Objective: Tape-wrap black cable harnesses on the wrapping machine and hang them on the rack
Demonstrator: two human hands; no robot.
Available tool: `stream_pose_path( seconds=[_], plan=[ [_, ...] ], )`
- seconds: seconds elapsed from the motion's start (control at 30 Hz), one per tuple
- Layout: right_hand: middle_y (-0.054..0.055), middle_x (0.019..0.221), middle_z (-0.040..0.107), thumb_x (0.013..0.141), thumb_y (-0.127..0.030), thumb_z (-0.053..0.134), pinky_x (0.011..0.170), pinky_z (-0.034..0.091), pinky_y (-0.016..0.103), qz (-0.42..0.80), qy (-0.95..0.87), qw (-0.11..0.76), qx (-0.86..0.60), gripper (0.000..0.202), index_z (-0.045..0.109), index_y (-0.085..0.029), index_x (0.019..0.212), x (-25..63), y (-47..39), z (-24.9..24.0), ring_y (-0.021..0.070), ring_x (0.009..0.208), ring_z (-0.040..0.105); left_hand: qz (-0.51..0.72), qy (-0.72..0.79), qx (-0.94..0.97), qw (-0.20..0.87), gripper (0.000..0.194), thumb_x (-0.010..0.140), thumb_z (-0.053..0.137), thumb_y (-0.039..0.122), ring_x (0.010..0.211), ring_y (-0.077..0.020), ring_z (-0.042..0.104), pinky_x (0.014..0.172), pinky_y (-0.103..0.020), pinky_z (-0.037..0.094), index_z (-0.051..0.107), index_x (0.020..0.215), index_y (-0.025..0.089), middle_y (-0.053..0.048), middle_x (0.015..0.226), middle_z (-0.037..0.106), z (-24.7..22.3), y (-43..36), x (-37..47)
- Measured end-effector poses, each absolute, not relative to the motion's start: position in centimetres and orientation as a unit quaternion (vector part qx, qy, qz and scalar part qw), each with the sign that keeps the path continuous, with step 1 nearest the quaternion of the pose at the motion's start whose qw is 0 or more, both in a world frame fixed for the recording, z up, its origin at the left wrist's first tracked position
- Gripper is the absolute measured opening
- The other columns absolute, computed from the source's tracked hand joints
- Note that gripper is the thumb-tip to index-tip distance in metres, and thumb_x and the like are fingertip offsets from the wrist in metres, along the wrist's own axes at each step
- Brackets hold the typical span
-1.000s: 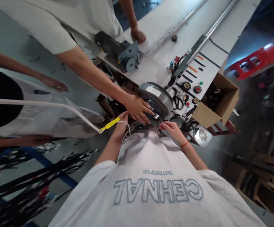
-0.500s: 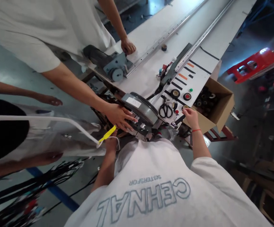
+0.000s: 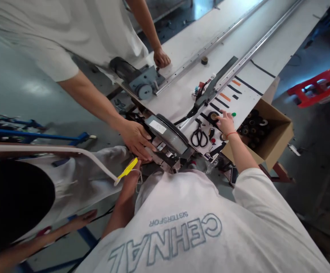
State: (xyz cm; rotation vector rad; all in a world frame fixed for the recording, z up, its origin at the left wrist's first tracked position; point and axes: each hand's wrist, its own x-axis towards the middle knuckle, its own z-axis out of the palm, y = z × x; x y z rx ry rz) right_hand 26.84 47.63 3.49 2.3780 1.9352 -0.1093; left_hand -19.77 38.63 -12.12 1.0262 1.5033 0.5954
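My right hand [image 3: 226,123], with a red string at the wrist, is over the white board [image 3: 244,102], its fingers apart. Its fingertips are at a black tape roll [image 3: 212,116], and a green round piece [image 3: 233,114] lies close beside it. My left hand [image 3: 136,167] is low beside the machine, mostly hidden behind a yellow tag [image 3: 128,169]; its fingers do not show clearly. In front of my chest sits a dark round wheel-like unit [image 3: 169,132]. Black-handled scissors [image 3: 199,137] and a red round piece [image 3: 213,140] lie on the board.
Across from me, a person's hand [image 3: 136,138] rests by the wheel unit and the other [image 3: 161,58] on the table. A motor [image 3: 125,70], metal rails [image 3: 239,62] and black and orange strips [image 3: 224,97] are in view. A cardboard box [image 3: 278,142] holds dark rolls.
My right hand has moved away from me, from the board's near edge to the black tape roll. The hand of the person across has shifted slightly by the wheel unit. The view has turned somewhat.
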Motion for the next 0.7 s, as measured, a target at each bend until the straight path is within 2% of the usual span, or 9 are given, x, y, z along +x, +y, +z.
stream_pose_path(
  seconds=[0.1,0.2,0.27,0.37,0.43,0.53,0.6,0.7],
  plan=[
    [0.014,0.129,0.054,0.079,-0.031,0.069,0.091,0.047,0.043,-0.075,0.613,-0.074,0.783,0.016,0.07,-0.018,0.089,25.7,47.9,5.2,0.0263,0.098,0.054,0.301,0.685,0.385,0.54,0.027,0.078,0.05,0.049,0.102,-0.0309,0.065,0.091,-0.047,0.054,0.06,0.087,0.025,-0.006,0.095,0.069,-9.5,38.3,-20.6],
    [0.009,0.106,0.062,0.081,-0.043,0.069,0.069,0.049,0.032,-0.18,0.572,-0.216,0.77,0.026,0.068,-0.02,0.093,21.5,46.1,8.1,0.0153,0.07,0.052,0.39,0.7,0.332,0.498,0.024,0.082,0.054,0.049,0.099,-0.03,0.067,0.092,-0.049,0.054,0.059,0.092,0.028,-0.003,0.093,0.068,-7.2,38.6,-20.9],
    [0.004,0.09,0.062,0.08,-0.048,0.07,0.06,0.045,0.029,-0.285,0.541,-0.277,0.741,0.03,0.067,-0.021,0.094,17.2,44.4,9.7,0.0131,0.063,0.049,0.432,0.638,0.298,0.563,0.028,0.082,0.058,0.051,0.091,-0.0292,0.069,0.09,-0.05,0.054,0.058,0.096,0.028,-0.002,0.087,0.069,-6.2,39.3,-20.6],
    [0.0,0.078,0.062,0.078,-0.051,0.074,0.058,0.046,0.026,-0.455,0.468,-0.321,0.687,0.034,0.067,-0.023,0.094,10.5,42.5,10.8,0.0125,0.062,0.051,0.347,0.446,0.259,0.783,0.046,0.073,0.071,0.058,0.084,-0.0307,0.071,0.086,-0.05,0.056,0.061,0.102,0.024,-0.007,0.091,0.072,-5.2,41.0,-19.1],
    [-0.001,0.079,0.064,0.075,-0.052,0.076,0.06,0.048,0.026,-0.545,0.426,-0.325,0.645,0.036,0.066,-0.023,0.094,6.7,41.7,10.7,0.0125,0.063,0.054,0.266,0.315,0.249,0.876,0.059,0.07,0.074,0.062,0.092,-0.032,0.071,0.086,-0.048,0.056,0.061,0.112,0.023,-0.013,0.109,0.07,-4.7,41.8,-17.7],
    [0.0,0.083,0.065,0.077,-0.055,0.074,0.064,0.051,0.029,-0.634,0.4,-0.284,0.598,0.038,0.062,-0.023,0.095,2.8,40.6,9.9,0.0141,0.066,0.058,0.268,0.265,0.234,0.896,0.063,0.078,0.066,0.065,0.101,-0.0282,0.068,0.085,-0.042,0.056,0.056,0.128,0.027,-0.012,0.123,0.065,-3.9,41.8,-15.6],
    [0.0,0.079,0.062,0.078,-0.056,0.073,0.064,0.051,0.029,-0.62,0.429,-0.232,0.615,0.04,0.057,-0.023,0.095,1.6,39.9,9.3,0.0154,0.066,0.058,0.281,0.319,0.251,0.87,0.059,0.08,0.064,0.063,0.096,-0.0255,0.068,0.078,-0.037,0.057,0.059,0.124,0.025,-0.01,0.114,0.069,-3.9,41.2,-15.0],
    [0.0,0.075,0.056,0.077,-0.052,0.075,0.06,0.045,0.028,-0.475,0.557,-0.134,0.668,0.04,0.049,-0.024,0.089,1.3,39.0,8.7,0.0151,0.063,0.052,0.239,0.395,0.295,0.836,0.052,0.077,0.068,0.06,0.076,-0.022,0.065,0.059,-0.029,0.053,0.068,0.108,0.019,-0.007,0.093,0.071,-4.6,39.7,-15.3]
  ],
)
